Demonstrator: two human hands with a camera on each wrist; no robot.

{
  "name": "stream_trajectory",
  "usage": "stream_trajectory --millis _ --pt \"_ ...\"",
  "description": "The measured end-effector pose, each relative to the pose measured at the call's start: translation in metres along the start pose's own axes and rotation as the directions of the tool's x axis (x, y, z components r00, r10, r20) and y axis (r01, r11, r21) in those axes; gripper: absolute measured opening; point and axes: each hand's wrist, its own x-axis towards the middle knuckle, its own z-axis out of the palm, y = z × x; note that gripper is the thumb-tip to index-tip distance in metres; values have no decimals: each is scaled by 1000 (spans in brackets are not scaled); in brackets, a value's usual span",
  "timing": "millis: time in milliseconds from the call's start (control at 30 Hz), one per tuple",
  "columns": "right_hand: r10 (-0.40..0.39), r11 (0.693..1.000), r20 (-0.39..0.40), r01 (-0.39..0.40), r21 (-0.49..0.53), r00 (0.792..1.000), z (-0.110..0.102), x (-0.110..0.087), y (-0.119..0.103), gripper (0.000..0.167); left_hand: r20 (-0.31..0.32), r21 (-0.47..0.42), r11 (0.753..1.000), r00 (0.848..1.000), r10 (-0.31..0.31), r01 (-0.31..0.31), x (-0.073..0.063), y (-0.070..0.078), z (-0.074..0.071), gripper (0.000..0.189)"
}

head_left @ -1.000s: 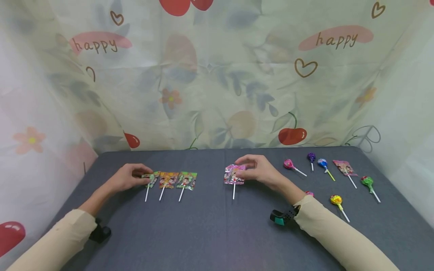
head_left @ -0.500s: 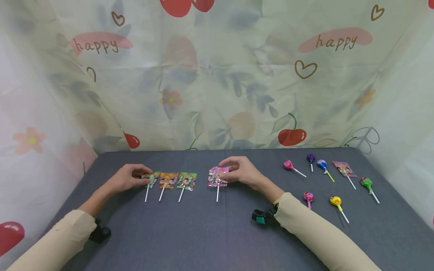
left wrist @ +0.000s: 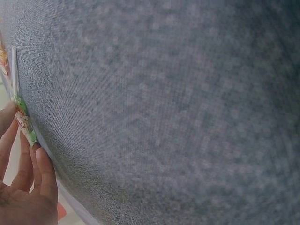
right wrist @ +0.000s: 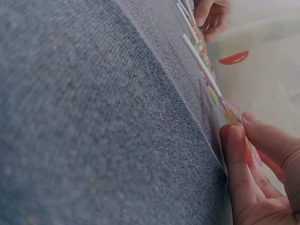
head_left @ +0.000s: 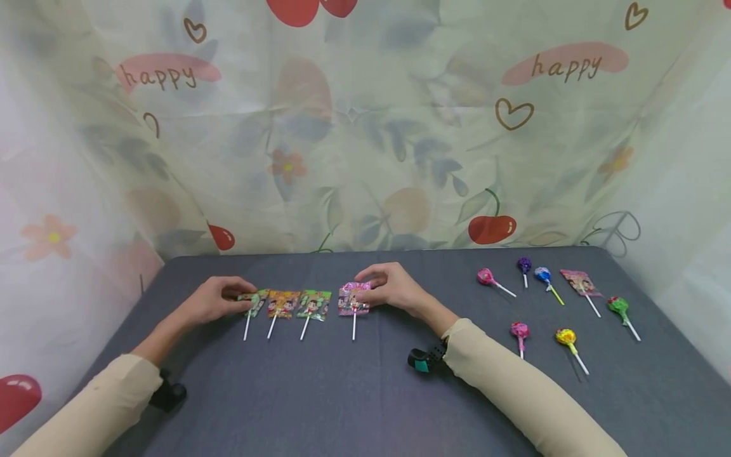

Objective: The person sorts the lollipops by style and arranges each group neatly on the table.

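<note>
My right hand point(head_left: 394, 292) pinches a lollipop in a flat pink wrapper point(head_left: 349, 299) between thumb and fingers, its white stick pointing toward me. In the right wrist view that pink wrapper point(right wrist: 232, 110) sits between thumb and fingertips. On the left, my left hand point(head_left: 216, 299) grips the edge of a flat green-wrapped lollipop point(head_left: 258, 301), partly hidden by the fingers. Between the hands lie an orange-wrapped lollipop point(head_left: 282, 303) and another green-wrapped lollipop point(head_left: 314, 304), side by side in a row, sticks toward me.
At right on the grey table point(head_left: 342, 400) lie several lollipops: a pink ball one point(head_left: 486, 276), purple point(head_left: 524, 264), blue point(head_left: 543, 274), a flat pink one point(head_left: 578, 281), green point(head_left: 618, 305), yellow point(head_left: 566, 337) and another pink one point(head_left: 520, 331). A printed curtain point(head_left: 354, 158) hangs behind.
My right hand has slid left with the pink-wrapped lollipop, bringing it close to the row. The pink ball lollipop by my right sleeve has come into fuller view. My left hand stays put.
</note>
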Motion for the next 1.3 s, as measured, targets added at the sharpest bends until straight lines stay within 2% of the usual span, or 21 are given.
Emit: stream_trajectory --millis 233,667,800,933,1100,1200,1300 --pt "-3 999 13 3 -39 1000 4 4 -3 38 0 -2 1000 1000 -6 6 0 1 -1 28" --pt "-50 980 60 61 -190 997 12 13 -3 34 5 -18 1000 1000 3 -3 -1 -1 -1 28" --pt "-70 947 63 86 -310 996 12 14 -6 32 6 -24 1000 1000 -1 1 -1 -1 -1 28" --pt "-82 892 52 97 -442 995 13 14 -10 33 6 -22 1000 1000 -1 1 -1 -1 -1 29" --pt "-101 836 57 116 -537 993 13 13 -13 35 5 -14 1000 1000 2 -2 -1 -1 -2 29" --pt "-102 820 62 119 -559 993 13 13 -14 35 6 -14 1000 1000 3 -3 -1 -2 -2 29" --pt "-87 820 58 105 -563 994 13 13 -14 35 7 -16 1000 1000 4 -4 -1 -2 -1 29"
